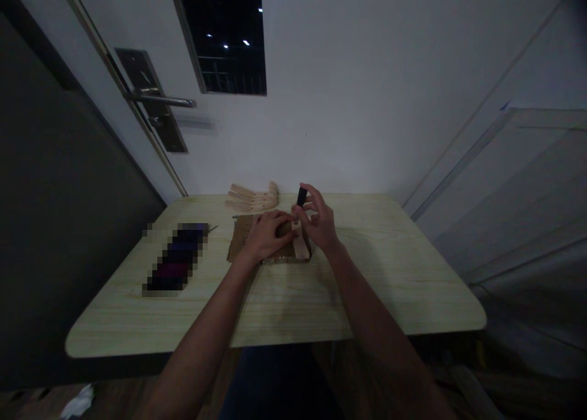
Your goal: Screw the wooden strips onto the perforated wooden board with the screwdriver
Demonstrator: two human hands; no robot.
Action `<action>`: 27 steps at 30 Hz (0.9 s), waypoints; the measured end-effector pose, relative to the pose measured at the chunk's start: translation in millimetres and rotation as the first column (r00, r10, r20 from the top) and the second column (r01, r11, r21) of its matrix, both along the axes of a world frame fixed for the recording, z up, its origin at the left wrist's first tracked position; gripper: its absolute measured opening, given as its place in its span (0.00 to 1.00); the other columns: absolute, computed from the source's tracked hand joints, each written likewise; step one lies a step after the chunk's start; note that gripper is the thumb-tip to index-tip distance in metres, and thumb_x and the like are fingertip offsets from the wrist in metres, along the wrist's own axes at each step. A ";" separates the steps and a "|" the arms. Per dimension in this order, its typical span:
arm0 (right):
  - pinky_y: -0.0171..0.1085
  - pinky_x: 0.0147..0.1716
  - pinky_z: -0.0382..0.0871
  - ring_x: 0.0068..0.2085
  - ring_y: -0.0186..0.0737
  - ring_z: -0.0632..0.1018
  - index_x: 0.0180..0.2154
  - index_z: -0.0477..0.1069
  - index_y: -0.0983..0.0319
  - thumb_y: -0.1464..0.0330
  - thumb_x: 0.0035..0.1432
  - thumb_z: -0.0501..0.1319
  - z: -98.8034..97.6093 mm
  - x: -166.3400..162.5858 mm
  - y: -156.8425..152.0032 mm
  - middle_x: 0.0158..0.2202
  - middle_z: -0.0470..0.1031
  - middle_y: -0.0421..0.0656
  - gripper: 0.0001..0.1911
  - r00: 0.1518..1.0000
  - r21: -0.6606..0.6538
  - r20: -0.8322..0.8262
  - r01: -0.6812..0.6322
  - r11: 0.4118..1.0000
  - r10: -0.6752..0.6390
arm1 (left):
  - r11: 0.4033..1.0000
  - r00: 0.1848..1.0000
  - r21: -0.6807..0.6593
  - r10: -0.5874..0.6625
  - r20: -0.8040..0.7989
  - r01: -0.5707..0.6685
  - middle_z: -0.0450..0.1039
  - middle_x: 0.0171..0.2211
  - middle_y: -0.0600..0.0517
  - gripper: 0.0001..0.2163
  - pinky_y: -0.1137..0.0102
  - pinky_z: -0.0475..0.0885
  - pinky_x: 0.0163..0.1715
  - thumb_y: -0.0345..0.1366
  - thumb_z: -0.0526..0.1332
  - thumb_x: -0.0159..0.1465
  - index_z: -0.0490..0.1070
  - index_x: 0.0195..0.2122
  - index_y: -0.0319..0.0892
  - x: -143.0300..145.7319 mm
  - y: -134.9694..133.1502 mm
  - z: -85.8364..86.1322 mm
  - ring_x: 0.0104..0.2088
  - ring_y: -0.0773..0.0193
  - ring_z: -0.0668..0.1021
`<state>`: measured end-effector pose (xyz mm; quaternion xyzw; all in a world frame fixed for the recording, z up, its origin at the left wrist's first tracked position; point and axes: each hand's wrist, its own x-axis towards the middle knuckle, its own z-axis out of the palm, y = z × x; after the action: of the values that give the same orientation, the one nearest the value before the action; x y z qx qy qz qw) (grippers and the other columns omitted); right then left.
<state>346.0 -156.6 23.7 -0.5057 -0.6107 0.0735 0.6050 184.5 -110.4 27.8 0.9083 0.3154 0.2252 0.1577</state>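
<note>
Slippage could jab you: your right hand (318, 221) pinches the black-handled tool (301, 195) just beside your left hand (268, 233), whose fingers lie flat on the wooden piece (301, 247).

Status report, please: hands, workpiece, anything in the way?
Left hand holding wooden piece down. Right hand gripping black-handled tool. Stacked wooden pieces behind, apart.

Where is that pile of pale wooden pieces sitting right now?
In the head view, the pile of wooden pieces lies left of centre at the far edge of the table, just beyond the left hand and the brown board.
</note>
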 end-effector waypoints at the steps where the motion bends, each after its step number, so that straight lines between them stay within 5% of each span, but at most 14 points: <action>1: 0.33 0.27 0.76 0.34 0.36 0.79 0.60 0.59 0.52 0.61 0.61 0.59 0.7 0.3 -1.2 0.43 0.77 0.44 0.26 0.999 -0.009 -0.016 -0.034 0.999 0.034 | 1.000 1.000 0.002 0.002 0.000 -0.002 0.72 0.54 0.50 0.18 0.52 0.62 0.55 0.48 0.59 0.63 0.72 0.53 0.50 0.0 -0.1 0.2 0.56 0.49 0.71; 5: 0.34 0.29 0.77 0.37 0.37 0.80 0.61 0.59 0.52 0.61 0.61 0.59 1.9 0.0 -0.9 0.42 0.77 0.43 0.27 0.987 -0.053 -0.101 -0.128 0.990 0.122 | 1.000 1.000 0.002 -0.003 0.002 0.003 0.72 0.53 0.50 0.18 0.53 0.61 0.56 0.48 0.59 0.64 0.72 0.52 0.49 0.3 -1.3 1.6 0.55 0.50 0.71; 14: 0.32 0.26 0.75 0.32 0.34 0.77 0.55 0.65 0.52 0.66 0.55 0.64 1.2 -1.6 3.6 0.43 0.74 0.41 0.25 0.998 -0.036 -0.068 -0.001 0.999 -0.002 | 1.000 1.000 0.011 0.001 -0.001 -0.001 0.71 0.54 0.50 0.19 0.53 0.61 0.56 0.48 0.59 0.63 0.71 0.54 0.50 0.1 -1.0 0.4 0.55 0.50 0.71; 21: 0.32 0.29 0.76 0.38 0.37 0.80 0.61 0.58 0.52 0.60 0.64 0.56 2.7 2.2 -3.2 0.43 0.76 0.44 0.25 0.987 -0.064 -0.076 -0.147 0.987 0.142 | 1.000 1.000 -0.014 -0.003 0.012 0.003 0.72 0.54 0.50 0.18 0.54 0.60 0.57 0.47 0.59 0.63 0.72 0.52 0.49 -0.1 -2.0 2.2 0.56 0.52 0.70; 27: 0.34 0.27 0.76 0.31 0.33 0.76 0.57 0.64 0.52 0.62 0.57 0.64 -2.7 0.9 6.5 0.44 0.75 0.42 0.27 0.997 -0.012 -0.069 0.017 1.000 -0.018 | 1.000 1.000 -0.010 -0.007 0.007 0.007 0.72 0.54 0.50 0.18 0.54 0.61 0.56 0.47 0.59 0.63 0.72 0.53 0.50 -0.9 -1.6 2.3 0.55 0.51 0.71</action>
<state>346.8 -150.1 21.0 -0.5116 -0.5844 0.0890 0.6236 183.6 -112.0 30.1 0.9078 0.3128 0.2262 0.1642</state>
